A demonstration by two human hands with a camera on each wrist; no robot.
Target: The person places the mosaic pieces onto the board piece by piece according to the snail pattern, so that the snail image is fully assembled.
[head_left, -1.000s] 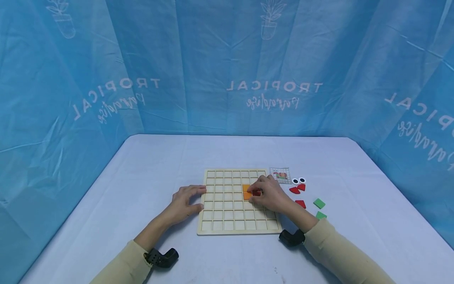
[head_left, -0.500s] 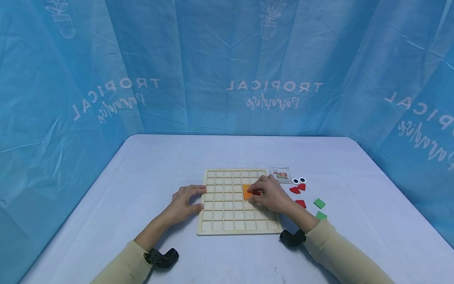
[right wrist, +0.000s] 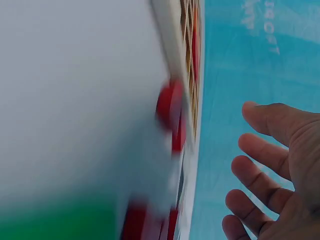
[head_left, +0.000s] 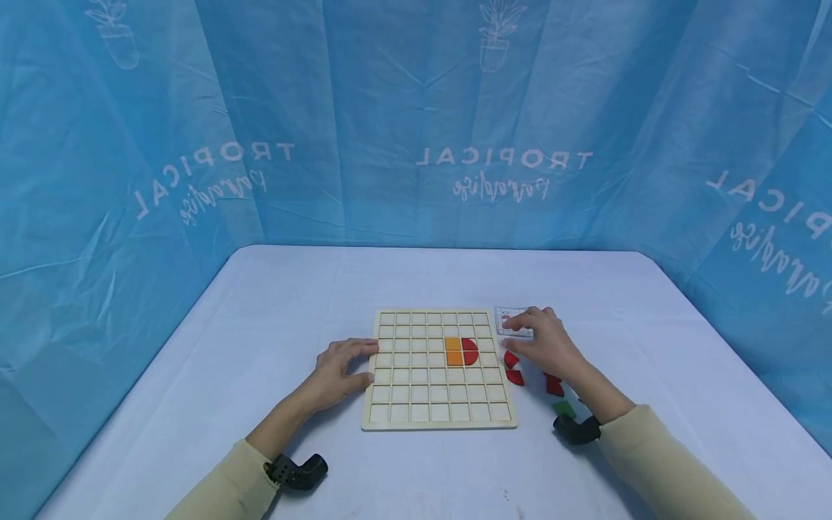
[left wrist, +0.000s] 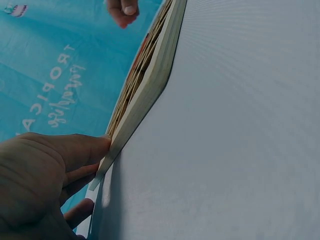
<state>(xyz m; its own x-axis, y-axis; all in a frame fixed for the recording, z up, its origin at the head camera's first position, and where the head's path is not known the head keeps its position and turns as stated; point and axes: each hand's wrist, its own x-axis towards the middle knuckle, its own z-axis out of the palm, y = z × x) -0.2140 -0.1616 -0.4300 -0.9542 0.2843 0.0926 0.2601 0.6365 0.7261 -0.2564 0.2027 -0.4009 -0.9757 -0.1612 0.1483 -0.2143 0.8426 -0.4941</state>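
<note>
A wooden grid board (head_left: 416, 404) lies in the middle of the white table. Two orange squares (head_left: 453, 351) and a red half-disc (head_left: 471, 351) sit in its cells. My left hand (head_left: 338, 370) rests with straight fingers against the board's left edge (left wrist: 150, 85). My right hand (head_left: 542, 343) hovers with spread fingers and an empty palm just right of the board, over a small pattern card (head_left: 509, 316). Loose red pieces (head_left: 513, 368) lie under and beside it. In the right wrist view the fingers (right wrist: 260, 150) are spread and hold nothing, and blurred red pieces (right wrist: 170, 112) lie near the board's edge.
Another red piece (head_left: 555, 385) and a green piece (head_left: 564, 409) lie by my right wrist. Blue curtains (head_left: 416, 144) close in the table's back and sides. Bare tablecloth (head_left: 292, 303) stretches left of and behind the board.
My right hand let go of the red half-disc, now seated beside the orange squares, and moved right off the board to the card and loose pieces. The left hand stayed put.
</note>
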